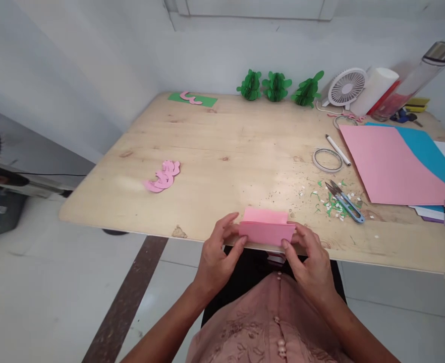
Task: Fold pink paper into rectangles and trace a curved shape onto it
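Observation:
A folded piece of pink paper (267, 233) is held at the table's front edge, with one pink layer standing up behind the front fold. My left hand (222, 252) grips its left end, thumb in front and fingers behind. At the right end, my right hand (310, 257) pinches the paper in the same way. Cut pink curved pieces (165, 176) lie in a small pile to the left. Blue-handled snips (345, 201) rest among green and white scraps to the right of my right hand.
Large pink sheets (392, 166) lie over blue and white ones at right. A tape roll (327, 160) and a pen (338, 149) sit beside them. Three green paper figures (276, 87), a small white fan (346, 88) and a bottle (411, 83) stand along the wall. A green strip (207, 101) lies back left.

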The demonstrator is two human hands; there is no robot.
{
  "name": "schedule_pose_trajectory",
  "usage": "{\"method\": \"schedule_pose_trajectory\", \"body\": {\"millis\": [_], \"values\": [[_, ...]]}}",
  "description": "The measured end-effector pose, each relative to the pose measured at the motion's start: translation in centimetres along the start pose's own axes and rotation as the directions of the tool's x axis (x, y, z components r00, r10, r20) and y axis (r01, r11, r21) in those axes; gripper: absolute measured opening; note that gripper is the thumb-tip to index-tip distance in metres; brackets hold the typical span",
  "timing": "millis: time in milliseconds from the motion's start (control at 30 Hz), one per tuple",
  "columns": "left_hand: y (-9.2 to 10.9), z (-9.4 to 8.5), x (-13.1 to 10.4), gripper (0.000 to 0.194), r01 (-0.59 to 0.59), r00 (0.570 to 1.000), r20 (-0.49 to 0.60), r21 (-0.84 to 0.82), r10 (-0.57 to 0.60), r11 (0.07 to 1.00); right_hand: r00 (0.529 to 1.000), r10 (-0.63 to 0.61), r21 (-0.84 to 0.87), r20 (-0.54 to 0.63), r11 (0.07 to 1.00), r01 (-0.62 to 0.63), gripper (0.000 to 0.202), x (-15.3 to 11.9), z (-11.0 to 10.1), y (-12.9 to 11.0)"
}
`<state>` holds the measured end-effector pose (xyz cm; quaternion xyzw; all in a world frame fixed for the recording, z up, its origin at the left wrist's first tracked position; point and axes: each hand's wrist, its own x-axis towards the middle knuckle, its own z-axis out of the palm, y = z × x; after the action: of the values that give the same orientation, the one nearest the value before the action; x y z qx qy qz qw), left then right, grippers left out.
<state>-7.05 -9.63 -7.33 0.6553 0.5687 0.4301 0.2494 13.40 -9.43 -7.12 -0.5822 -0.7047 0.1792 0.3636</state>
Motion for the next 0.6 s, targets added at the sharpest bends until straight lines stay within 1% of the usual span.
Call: {"method": "schedule_pose_trajectory", "body": {"millis": [33,67,100,133,167,200,233,300,367,433,600], "values": [[0.1,0.3,-0.3,0.048,-0.027,0.997,-0.074,0.044,0.030,0.999,1.000,0.017,-0.003,-0.014,1.000,-0.017,0.034,0.0,0.1,-0.1],[0.1,0.5,-0.6,0.057,-0.093,0.983,-0.147,0.120,0.110,0.988,0.999,0.027,-0.006,-0.022,1.000,-0.027,0.037,0.0,0.2,-0.2],[0.1,0.7,-0.9,0.063,-0.175,0.953,-0.205,0.220,0.221,0.960,0.999,0.032,-0.010,-0.030,0.999,-0.032,0.040,0.1,0.3,-0.3],[0.2,0.8,-1.3,0.067,-0.253,0.915,-0.227,0.322,0.334,0.912,0.999,0.032,-0.013,-0.032,0.999,-0.033,0.042,0.2,0.3,-0.5],[0.2,1.0,-1.6,0.068,-0.319,0.882,-0.204,0.407,0.426,0.856,0.999,0.030,-0.014,-0.030,0.999,-0.031,0.044,0.3,0.2,-0.6],[0.2,1.1,-1.9,0.066,-0.370,0.864,-0.147,0.465,0.482,0.805,0.999,0.025,-0.014,-0.025,1.000,-0.026,0.046,0.5,0.2,-0.7],[0.1,1.2,-2.2,0.061,-0.402,0.863,-0.076,0.496,0.499,0.770,1.000,0.020,-0.015,-0.019,1.000,-0.020,0.048,0.6,0.2,-0.8],[0.0,1.5,-2.5,0.051,-0.432,0.884,0.077,0.515,0.462,0.740,1.000,0.004,-0.027,-0.014,1.000,-0.004,0.051,0.9,0.2,-0.9],[-0.2,1.7,-2.4,0.047,-0.433,0.898,0.177,0.515,0.402,0.740,1.000,-0.023,-0.055,-0.017,0.998,0.022,0.050,1.0,0.2,-0.8],[-0.4,1.8,-2.2,0.048,-0.418,0.908,0.217,0.516,0.357,0.748,0.998,-0.065,-0.085,-0.010,0.994,0.064,0.044,1.1,0.2,-0.7],[-0.8,1.9,-2.1,0.049,-0.398,0.917,0.251,0.513,0.310,0.760,0.986,-0.152,-0.111,0.062,0.981,0.158,0.027,1.2,0.1,-0.5]]}}
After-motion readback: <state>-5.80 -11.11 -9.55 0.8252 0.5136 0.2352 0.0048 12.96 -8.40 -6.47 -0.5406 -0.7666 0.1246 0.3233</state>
